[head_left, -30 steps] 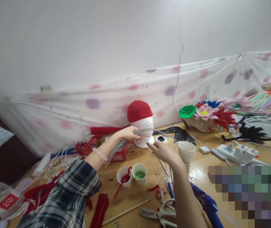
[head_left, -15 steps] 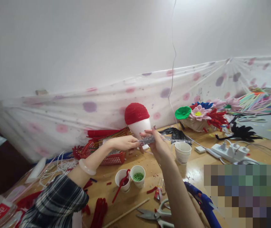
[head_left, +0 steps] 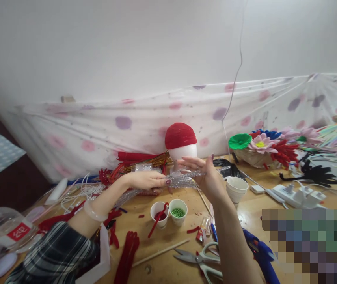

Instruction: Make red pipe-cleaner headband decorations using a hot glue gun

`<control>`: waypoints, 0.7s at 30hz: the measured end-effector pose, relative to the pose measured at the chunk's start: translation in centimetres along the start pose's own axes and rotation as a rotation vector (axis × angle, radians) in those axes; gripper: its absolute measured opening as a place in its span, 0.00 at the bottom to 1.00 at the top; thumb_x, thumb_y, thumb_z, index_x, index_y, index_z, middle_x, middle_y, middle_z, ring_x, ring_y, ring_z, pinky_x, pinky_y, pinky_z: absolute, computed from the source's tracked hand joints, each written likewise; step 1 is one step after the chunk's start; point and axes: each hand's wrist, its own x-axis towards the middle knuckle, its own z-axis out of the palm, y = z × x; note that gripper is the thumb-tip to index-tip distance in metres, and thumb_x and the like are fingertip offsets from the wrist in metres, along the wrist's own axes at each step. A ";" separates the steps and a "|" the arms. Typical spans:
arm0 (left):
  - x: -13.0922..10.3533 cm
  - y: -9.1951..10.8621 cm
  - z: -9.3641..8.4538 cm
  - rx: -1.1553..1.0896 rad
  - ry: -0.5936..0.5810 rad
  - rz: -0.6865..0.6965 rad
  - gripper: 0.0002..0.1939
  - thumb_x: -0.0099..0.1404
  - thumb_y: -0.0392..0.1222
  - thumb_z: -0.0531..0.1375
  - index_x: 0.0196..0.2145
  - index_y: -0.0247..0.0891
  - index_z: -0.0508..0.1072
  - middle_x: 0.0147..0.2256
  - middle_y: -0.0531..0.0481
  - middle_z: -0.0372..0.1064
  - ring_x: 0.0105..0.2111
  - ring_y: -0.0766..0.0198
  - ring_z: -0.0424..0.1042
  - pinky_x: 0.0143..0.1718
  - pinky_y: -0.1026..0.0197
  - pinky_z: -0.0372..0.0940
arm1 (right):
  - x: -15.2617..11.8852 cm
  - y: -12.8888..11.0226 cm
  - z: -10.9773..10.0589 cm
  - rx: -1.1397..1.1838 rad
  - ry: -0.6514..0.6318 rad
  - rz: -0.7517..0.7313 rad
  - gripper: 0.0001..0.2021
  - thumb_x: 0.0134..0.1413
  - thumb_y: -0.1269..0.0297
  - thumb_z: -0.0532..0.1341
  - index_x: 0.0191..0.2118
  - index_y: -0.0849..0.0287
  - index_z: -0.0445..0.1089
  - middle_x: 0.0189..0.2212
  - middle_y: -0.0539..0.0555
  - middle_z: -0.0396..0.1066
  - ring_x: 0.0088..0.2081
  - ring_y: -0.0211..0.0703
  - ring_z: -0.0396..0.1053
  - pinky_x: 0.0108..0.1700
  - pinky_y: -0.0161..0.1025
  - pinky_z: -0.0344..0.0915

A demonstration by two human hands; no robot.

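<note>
My left hand [head_left: 147,180] is closed around a bundle of silver glittery tinsel stems [head_left: 183,181], held level above the table. The stems run out on both sides of that hand, the left part trailing down behind my forearm. Against their right end rests my right hand [head_left: 208,179], its fingers stretched out and thumb raised. One stem pokes out past it to the right. Behind the hands stands a white head-shaped form [head_left: 186,152] topped by a red wrapped cap [head_left: 180,135]. Below are a paper cup of green beads [head_left: 178,213] and a cup with dark red contents [head_left: 160,216].
Scissors [head_left: 198,258], a wooden stick [head_left: 161,252] and red fuzzy stems [head_left: 127,256] lie in front. A blue glue gun [head_left: 259,252] is beside my right forearm. Further right are a stack of paper cups [head_left: 237,189], a power strip [head_left: 298,195] and fuzzy flowers [head_left: 263,144].
The view has shifted, so the table things appear further right. More of the silver bundle shows, fanned between my hands and trailing left. My right hand's fingers remain extended.
</note>
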 end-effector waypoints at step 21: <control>-2.2 -1.5 0.7 -0.181 0.092 -0.136 0.25 0.55 0.64 0.65 0.33 0.37 0.74 0.23 0.57 0.58 0.24 0.68 0.55 0.24 0.65 0.50 | 0.6 -0.9 -2.5 0.184 0.215 -0.133 0.32 0.56 0.30 0.53 0.32 0.56 0.79 0.32 0.57 0.79 0.37 0.46 0.76 0.42 0.44 0.72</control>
